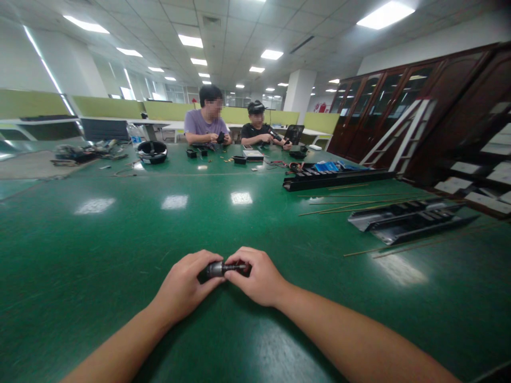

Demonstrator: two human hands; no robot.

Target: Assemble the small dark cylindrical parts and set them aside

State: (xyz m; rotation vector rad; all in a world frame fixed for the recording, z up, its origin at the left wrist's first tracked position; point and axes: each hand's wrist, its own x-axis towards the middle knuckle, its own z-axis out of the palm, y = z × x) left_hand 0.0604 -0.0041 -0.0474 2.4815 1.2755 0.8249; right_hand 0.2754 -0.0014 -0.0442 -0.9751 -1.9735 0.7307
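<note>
A small dark metal cylinder [216,269] with a thin shaft coming out of its right end is held between my two hands, just above or on the green table; it looks like a small motor, but its exact kind is not clear. My left hand [182,287] grips the thick body with thumb and fingers. The fingers of my right hand [259,276] are closed around the shaft end, with thumb and forefinger meeting near the joint. Part of the piece is hidden behind the fingers.
Black metal channels [415,221] and thin brass-coloured rods [359,205] lie to the right. A longer black channel [335,180] is behind them. Across the green table [131,229], two people sit handling parts. A black headset [151,152] stands far left; a ladder [399,135] leans right.
</note>
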